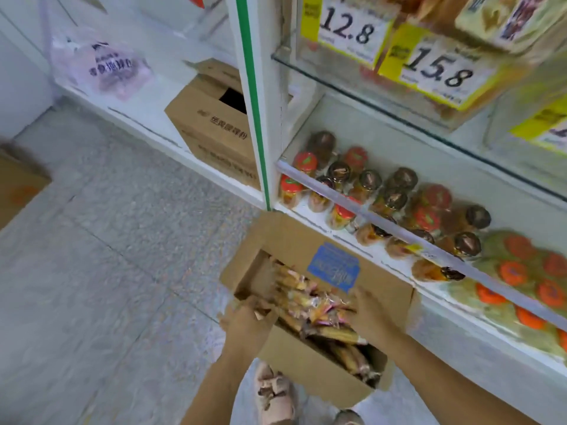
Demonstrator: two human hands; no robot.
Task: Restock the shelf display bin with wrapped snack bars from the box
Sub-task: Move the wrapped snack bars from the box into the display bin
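Note:
An open cardboard box [310,366] stands on the floor against the shelf, with a blue label on its far flap. It holds several wrapped snack bars [310,305] in yellow and pink wrappers. My left hand [248,317] reaches into the box's left side, fingers curled around the bars. My right hand [368,314] comes in from the right, with its fingers closed on the same bundle. A clear display bin [454,96] with yellow price tags sits on the glass shelf above.
Jars with red and brown lids [377,194] fill the low shelf beside the box, with orange-lidded packs [521,280] further right. A second cardboard box [214,127] stands on the left shelf unit, near a pink bag [104,62]. Grey tiled floor lies to the left.

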